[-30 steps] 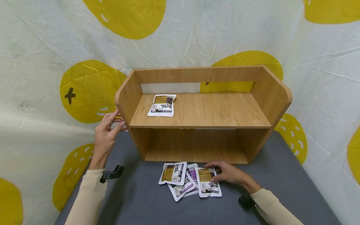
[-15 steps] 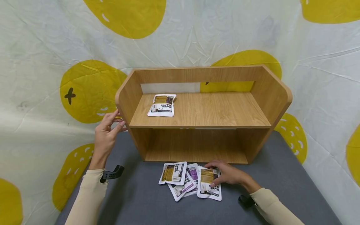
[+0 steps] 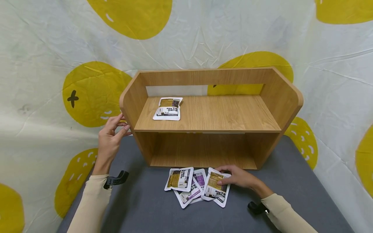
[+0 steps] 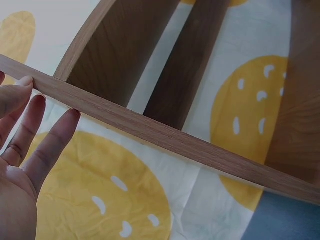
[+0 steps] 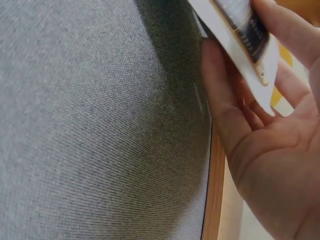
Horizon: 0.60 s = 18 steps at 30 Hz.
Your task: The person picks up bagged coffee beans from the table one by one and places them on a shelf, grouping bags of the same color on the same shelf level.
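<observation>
My right hand (image 3: 239, 176) pinches a flat white pouch with a gold and black label (image 3: 215, 189) by its right edge, thumb on top and fingers underneath. In the right wrist view the pouch's corner (image 5: 267, 80) sits tilted between thumb and fingers. The corner of another pouch (image 3: 222, 203) shows below the held one. Left of it lie a gold-labelled pouch (image 3: 179, 179) and purple-labelled pouches (image 3: 186, 196), overlapping. My left hand (image 3: 109, 139) touches the left side panel of a wooden shelf (image 3: 209, 113) with its fingertips; in the left wrist view the fingers (image 4: 52, 145) are fairly straight.
One gold-labelled pouch (image 3: 167, 109) lies on the upper board at the left. The two-level shelf stands on a dark grey table (image 3: 163, 213), its lower opening (image 3: 201, 150) facing me. A white curtain with yellow shapes (image 3: 96, 94) hangs behind.
My right hand has taken hold of the gold-labelled pouch, which has shifted, turned and risen slightly toward the shelf, uncovering more of the pouch beneath. My left hand has stayed in place.
</observation>
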Each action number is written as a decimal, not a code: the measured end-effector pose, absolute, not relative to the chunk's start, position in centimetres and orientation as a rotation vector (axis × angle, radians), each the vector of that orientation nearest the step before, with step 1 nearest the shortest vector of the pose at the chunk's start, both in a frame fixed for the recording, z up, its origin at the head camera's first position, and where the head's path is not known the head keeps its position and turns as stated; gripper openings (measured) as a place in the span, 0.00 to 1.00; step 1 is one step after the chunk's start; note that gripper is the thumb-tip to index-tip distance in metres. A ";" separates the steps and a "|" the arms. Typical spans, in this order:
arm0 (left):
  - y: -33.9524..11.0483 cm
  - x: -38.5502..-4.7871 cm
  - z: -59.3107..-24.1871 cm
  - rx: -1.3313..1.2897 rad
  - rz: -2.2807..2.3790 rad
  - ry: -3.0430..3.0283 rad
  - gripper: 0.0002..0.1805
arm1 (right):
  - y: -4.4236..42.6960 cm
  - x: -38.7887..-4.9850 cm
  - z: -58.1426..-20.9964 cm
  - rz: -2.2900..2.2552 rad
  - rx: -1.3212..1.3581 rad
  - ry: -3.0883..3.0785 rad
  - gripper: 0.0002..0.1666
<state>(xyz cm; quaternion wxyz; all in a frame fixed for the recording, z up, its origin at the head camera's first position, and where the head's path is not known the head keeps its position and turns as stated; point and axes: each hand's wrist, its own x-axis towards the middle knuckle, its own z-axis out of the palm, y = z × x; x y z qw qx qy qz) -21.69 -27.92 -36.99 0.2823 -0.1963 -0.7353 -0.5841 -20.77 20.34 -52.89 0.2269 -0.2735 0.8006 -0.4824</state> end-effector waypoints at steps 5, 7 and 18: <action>-27.9 -21.7 -37.0 -0.526 -1.566 -1.969 0.33 | 20.3 -20.8 -52.9 -1.395 -0.709 2.204 0.28; -27.9 -21.7 -37.0 -0.530 -1.570 -1.967 0.32 | 20.3 -20.8 -53.0 -1.414 -0.713 2.237 0.30; -27.9 -21.7 -36.9 -0.548 -1.592 -1.949 0.32 | 20.8 -20.7 -53.2 -1.556 -0.649 2.198 0.22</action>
